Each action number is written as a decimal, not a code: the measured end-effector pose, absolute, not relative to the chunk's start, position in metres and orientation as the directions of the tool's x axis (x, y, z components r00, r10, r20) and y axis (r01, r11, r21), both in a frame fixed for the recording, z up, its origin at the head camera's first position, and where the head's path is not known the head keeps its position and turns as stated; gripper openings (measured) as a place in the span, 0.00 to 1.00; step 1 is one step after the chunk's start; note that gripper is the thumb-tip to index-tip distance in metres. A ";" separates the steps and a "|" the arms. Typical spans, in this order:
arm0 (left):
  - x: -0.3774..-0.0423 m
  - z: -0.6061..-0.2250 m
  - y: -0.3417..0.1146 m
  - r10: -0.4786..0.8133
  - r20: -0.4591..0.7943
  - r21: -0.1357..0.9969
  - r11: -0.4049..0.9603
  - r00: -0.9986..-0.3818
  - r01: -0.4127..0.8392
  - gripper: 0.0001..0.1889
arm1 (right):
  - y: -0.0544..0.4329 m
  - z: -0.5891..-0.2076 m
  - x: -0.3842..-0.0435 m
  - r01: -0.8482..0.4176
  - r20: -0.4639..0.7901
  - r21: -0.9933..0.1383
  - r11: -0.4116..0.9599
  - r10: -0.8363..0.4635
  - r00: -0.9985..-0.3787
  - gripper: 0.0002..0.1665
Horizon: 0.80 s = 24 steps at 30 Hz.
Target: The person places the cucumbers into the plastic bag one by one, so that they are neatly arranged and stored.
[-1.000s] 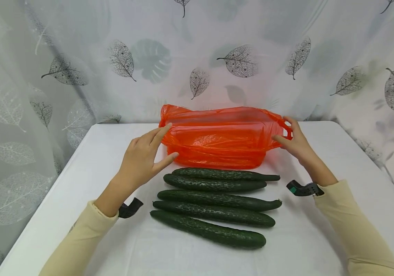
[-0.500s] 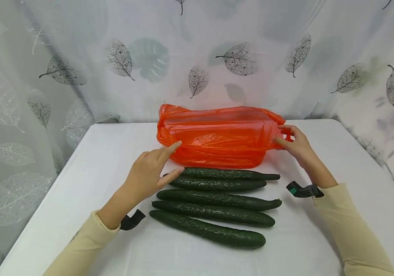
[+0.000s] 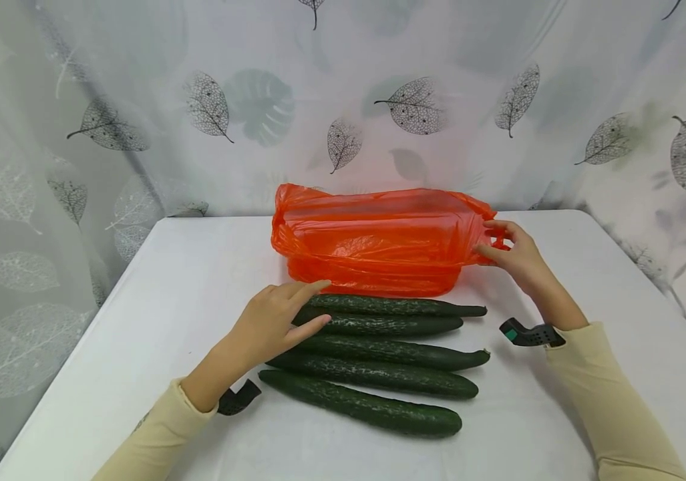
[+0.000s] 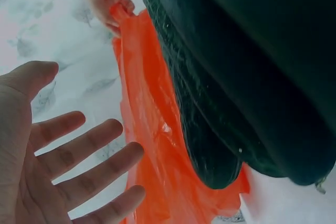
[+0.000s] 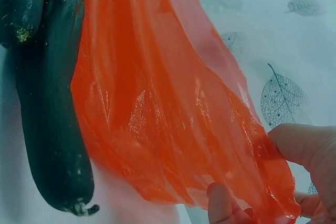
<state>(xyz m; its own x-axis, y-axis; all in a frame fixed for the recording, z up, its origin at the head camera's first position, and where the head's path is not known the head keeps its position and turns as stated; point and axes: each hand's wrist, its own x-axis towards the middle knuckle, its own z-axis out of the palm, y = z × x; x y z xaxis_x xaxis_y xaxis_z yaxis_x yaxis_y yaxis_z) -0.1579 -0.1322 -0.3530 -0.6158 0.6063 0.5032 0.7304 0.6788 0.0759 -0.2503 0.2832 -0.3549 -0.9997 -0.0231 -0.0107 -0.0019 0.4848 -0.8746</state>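
Note:
A thin orange-red plastic bag (image 3: pixel 373 240) lies on its side at the back of the table, spread wide. Several dark green cucumbers lie in a row before it, the farthest cucumber (image 3: pixel 397 306) close to the bag, the nearest cucumber (image 3: pixel 373 406) at a slight slant. My left hand (image 3: pixel 267 324) hovers over the left ends of the farther cucumbers, holding nothing; its fingers (image 4: pixel 102 177) are spread in the left wrist view. At the bag's right end, my right hand (image 3: pixel 520 257) pinches the handle, with thumb and fingers on the film (image 5: pixel 275 177) in the right wrist view.
The table (image 3: pixel 210 274) has a white cover. A pale curtain (image 3: pixel 343 80) printed with leaves hangs right behind the bag and along both sides. Black wrist devices, such as the right one (image 3: pixel 532 333), stick out under both wrists.
My left hand has come away from the bag's left edge, toward me and slightly right, over the cucumbers. My right hand has lowered slightly, its fingers closing in on the handle.

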 end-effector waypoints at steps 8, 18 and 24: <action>-0.154 -0.358 -0.127 0.644 0.500 0.057 0.643 -0.579 0.764 0.27 | 0.282 -0.354 -0.251 0.002 -0.010 -0.881 0.473 -0.014 -1.000 0.42; -0.146 -0.362 -0.122 0.698 0.483 0.066 0.573 -0.528 0.817 0.24 | 0.282 -0.357 -0.251 0.015 -0.022 -0.890 0.455 -0.011 -1.000 0.42; -0.139 -0.361 -0.119 0.757 0.414 0.235 0.449 -0.506 0.862 0.24 | 0.285 -0.358 -0.252 0.021 -0.031 -0.883 0.470 -0.013 -0.999 0.42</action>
